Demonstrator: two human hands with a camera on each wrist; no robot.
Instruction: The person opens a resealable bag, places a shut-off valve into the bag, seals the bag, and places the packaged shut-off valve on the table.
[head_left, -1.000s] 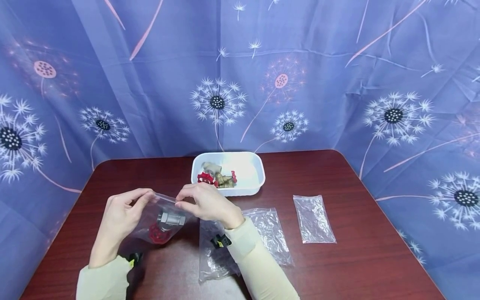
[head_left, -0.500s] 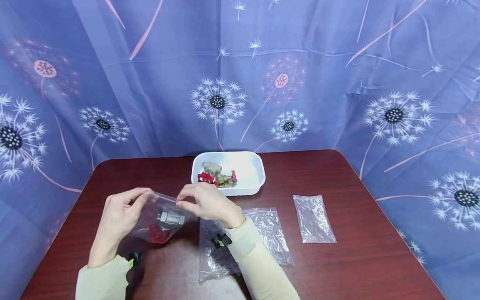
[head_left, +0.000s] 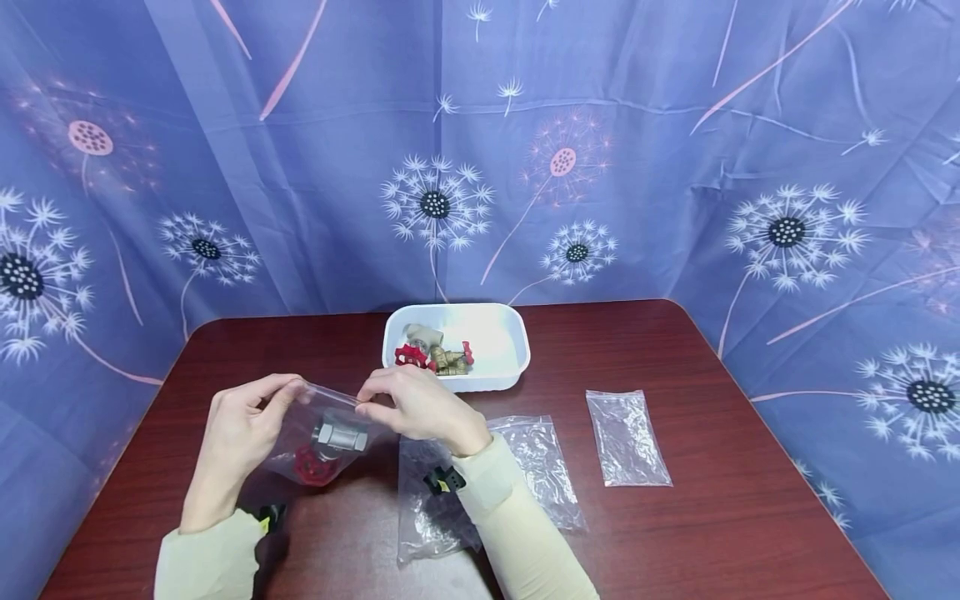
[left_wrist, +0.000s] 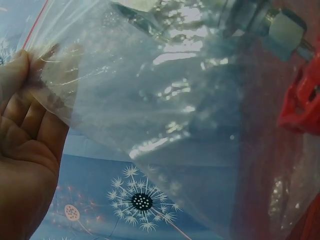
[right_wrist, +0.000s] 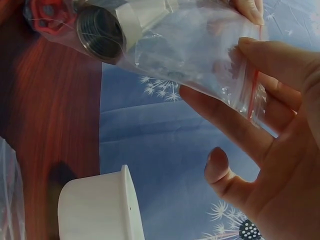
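Both hands hold up a clear zip bag (head_left: 324, 402) by its mouth at the left of the table. My left hand (head_left: 243, 429) pinches one top corner between thumb and fingers. My right hand (head_left: 422, 406) pinches the other end of the mouth, its thumb on the red zip line in the right wrist view. Inside the bag hangs a gate valve (head_left: 342, 436) with a grey metal body and a red handwheel (head_left: 313, 467), which points down. A threaded opening (right_wrist: 100, 32) of the valve shows through the plastic, beside a pale label.
A white tray (head_left: 498, 382) stands at the back centre with several valves in it, including a brass one (head_left: 450, 362). Clear bags (head_left: 536, 462) lie partly under the right forearm. A smaller clear bag (head_left: 628, 439) is farther right. A blue curtain (head_left: 637, 150) hangs behind the table.
The valve has shifted very slightly left inside the bag, and the right hand's fingertips have moved a touch to the right. Both hands keep their pinch on the bag.
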